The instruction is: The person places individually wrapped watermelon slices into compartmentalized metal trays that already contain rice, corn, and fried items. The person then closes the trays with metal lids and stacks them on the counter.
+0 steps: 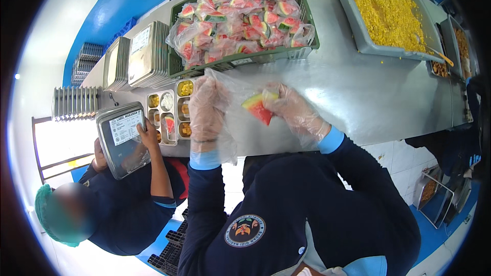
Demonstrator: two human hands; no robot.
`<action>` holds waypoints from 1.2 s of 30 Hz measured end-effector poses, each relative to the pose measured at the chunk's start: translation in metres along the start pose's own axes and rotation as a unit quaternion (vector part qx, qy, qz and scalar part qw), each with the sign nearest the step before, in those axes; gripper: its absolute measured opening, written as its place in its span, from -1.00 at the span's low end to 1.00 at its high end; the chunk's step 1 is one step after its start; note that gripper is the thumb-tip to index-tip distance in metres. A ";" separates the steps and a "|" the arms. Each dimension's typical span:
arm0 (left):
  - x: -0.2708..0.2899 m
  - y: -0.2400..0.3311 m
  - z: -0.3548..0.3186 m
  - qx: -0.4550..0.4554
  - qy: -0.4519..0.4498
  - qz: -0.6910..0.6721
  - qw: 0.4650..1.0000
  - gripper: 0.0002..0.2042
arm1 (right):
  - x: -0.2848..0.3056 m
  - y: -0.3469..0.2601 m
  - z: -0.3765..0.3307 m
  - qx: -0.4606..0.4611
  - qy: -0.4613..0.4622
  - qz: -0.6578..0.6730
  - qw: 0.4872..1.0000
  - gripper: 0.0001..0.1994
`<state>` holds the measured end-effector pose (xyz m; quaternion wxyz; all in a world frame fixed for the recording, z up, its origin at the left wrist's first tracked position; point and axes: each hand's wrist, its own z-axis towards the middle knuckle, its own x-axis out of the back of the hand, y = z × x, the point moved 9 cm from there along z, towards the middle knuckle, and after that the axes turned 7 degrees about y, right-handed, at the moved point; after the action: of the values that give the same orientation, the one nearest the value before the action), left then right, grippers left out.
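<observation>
My right hand (pixel 292 108), in a clear plastic glove, grips a watermelon wedge (pixel 258 107) by its rind. The red flesh points down and to the left, over the steel table (pixel 327 84). My left hand (pixel 205 103), also gloved, is closed on a clear plastic bag (pixel 232 83). That bag spreads between my hands, apparently just behind the wedge; whether it touches is unclear. Beyond my hands stands a green crate (pixel 245 60) heaped with bagged watermelon wedges (pixel 240 20).
Compartment trays (pixel 168 92) with food stand left of my left hand. Behind them are stacked steel lids (pixel 148 53). On the left a co-worker holds a labelled lidded tray (pixel 123 138). A grey tub (pixel 365 46) of yellow chopped food sits at the far right.
</observation>
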<state>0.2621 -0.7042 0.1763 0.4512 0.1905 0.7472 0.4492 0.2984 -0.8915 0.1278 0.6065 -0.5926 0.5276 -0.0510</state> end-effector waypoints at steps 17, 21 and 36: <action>-0.019 -0.100 -0.050 -0.122 -0.234 0.552 0.791 -0.74 | 0.022 -0.038 -0.016 0.182 0.081 -0.238 0.951 -0.48; -0.009 -0.115 -0.064 0.136 -0.168 0.080 0.973 -0.63 | 0.023 -0.035 -0.015 0.262 0.147 -0.461 0.835 -0.54; 0.151 -0.192 -0.038 0.239 -0.030 0.250 0.938 -0.45 | -0.083 -0.129 0.173 0.326 0.066 -0.534 0.777 -0.44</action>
<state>0.1747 -0.7200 -0.0543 0.2872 0.4870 0.7470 0.3499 0.4556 -0.7574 0.2303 0.6028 -0.5412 0.1172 -0.5745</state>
